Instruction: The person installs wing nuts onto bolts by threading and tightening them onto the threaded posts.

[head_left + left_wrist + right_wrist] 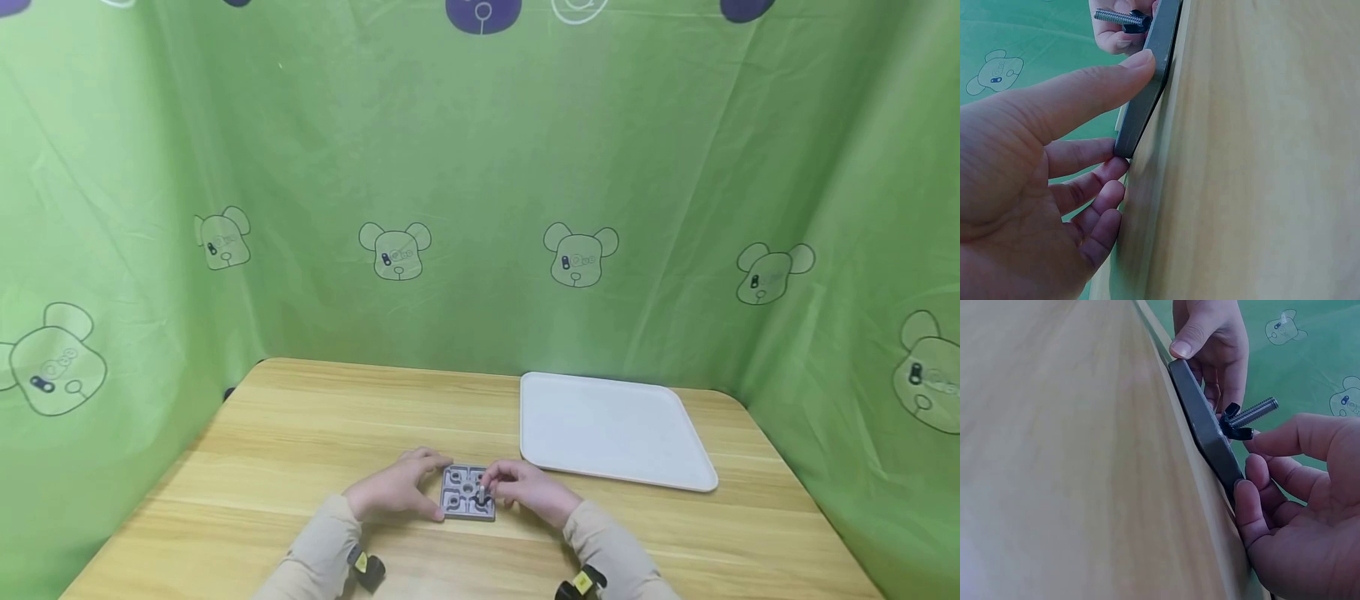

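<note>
A grey square plate (pixel 468 514) with slotted recesses and a central hole lies flat on the table. My left hand (pixel 397 489) holds its left side, thumb at the near corner and fingers at the far one. From the near right recess a threaded bolt (pixel 1257 412) stands up, with a black wing nut (pixel 1241 433) low on it against the plate. My right hand (pixel 536 490) has its fingers curled at the wing nut, a fingertip touching one wing. Its lower fingers sit by the plate's edge. In the head view these fingers partly hide the plate's right side.
A white rectangular tray (pixel 611 429) lies on the wooden table (pixel 300 433) at the back right, just beyond the right hand. Green curtains (pixel 480 150) with bear outlines enclose the table at the back and both sides.
</note>
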